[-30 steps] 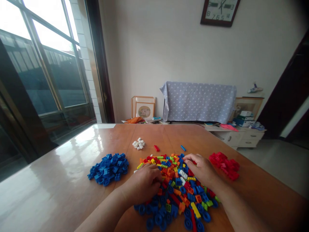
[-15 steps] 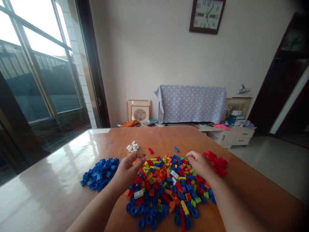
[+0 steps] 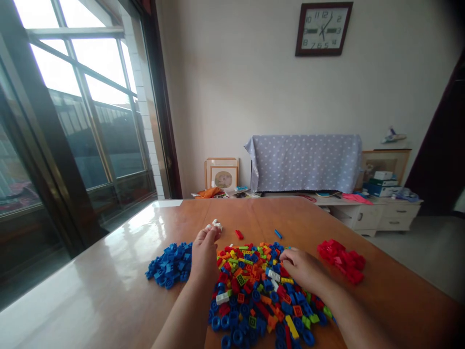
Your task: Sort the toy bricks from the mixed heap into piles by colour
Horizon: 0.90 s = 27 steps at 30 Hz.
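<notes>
A large mixed pile of toy building bricks (image 3: 250, 283) in red, blue, orange, yellow, green and white lies before me, with blue ring-shaped pieces at its near side. Beyond its left edge, my left hand (image 3: 204, 254) is closed in a pinch at the small heap of white bricks (image 3: 218, 224), partly covering it. Whatever its fingertips hold is hidden. Over the pile's upper right part is my right hand (image 3: 303, 269), fingers curled and thumb against them; I cannot make out anything in it.
Blue bricks (image 3: 169, 266) form a heap at left, red bricks (image 3: 341, 259) another at right. A single red brick (image 3: 239, 234) and a blue brick (image 3: 278, 234) lie beyond the pile on the glossy wooden table (image 3: 109, 291). A low white cabinet (image 3: 385, 218) stands behind.
My left hand has moved forward from the mixed pile's edge to the white heap. My right hand has come slightly inward over the pile, away from the red heap. The view has shifted.
</notes>
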Each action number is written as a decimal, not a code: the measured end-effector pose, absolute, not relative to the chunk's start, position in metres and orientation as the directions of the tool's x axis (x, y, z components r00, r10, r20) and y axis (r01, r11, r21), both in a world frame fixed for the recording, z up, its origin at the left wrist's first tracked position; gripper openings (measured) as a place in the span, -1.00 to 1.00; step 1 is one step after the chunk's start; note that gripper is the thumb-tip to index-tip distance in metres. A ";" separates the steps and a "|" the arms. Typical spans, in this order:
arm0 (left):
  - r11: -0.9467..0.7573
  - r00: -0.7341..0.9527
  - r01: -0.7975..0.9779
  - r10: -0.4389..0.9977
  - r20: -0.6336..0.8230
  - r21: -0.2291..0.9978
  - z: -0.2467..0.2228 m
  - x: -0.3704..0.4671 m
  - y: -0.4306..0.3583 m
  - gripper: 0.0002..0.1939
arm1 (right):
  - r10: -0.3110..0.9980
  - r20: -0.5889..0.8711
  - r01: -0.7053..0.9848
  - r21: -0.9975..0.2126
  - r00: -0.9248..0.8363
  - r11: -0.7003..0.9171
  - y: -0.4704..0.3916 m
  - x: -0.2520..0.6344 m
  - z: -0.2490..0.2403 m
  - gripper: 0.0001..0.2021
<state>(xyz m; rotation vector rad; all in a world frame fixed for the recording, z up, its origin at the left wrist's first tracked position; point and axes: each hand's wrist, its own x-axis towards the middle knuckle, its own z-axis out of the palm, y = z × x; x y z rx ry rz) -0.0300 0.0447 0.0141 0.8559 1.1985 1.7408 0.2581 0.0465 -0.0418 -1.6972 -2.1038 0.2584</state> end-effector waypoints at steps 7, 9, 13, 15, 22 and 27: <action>-0.221 -0.294 0.118 0.923 0.247 0.968 -0.021 -0.020 0.055 -0.70 | 0.930 0.258 0.770 -0.526 -0.260 0.361 0.042 0.245 -0.037 -0.78; -0.222 -0.214 0.275 0.934 0.285 0.935 -0.025 -0.023 0.056 -0.74 | 0.926 0.277 0.738 -0.563 -0.255 0.371 0.040 0.241 -0.036 -0.78; -0.233 -0.051 0.644 0.938 0.344 0.729 -0.024 -0.025 0.049 -0.82 | 0.931 0.253 0.737 -0.571 -0.262 0.363 0.038 0.237 -0.036 -0.80; -0.259 0.051 0.762 0.938 0.344 0.594 -0.019 -0.022 0.042 -0.81 | 0.936 0.244 0.762 -0.545 -0.254 0.349 0.039 0.239 -0.038 -0.81; -0.351 0.261 0.869 0.924 0.278 0.349 -0.012 -0.015 0.032 -0.77 | 0.941 0.338 0.735 -0.630 -0.034 0.252 0.051 0.260 -0.043 -0.72; -0.405 0.333 0.856 0.907 0.256 0.322 -0.013 -0.013 0.030 -0.73 | 0.948 0.317 0.659 -0.719 0.029 0.220 0.053 0.266 -0.041 -0.70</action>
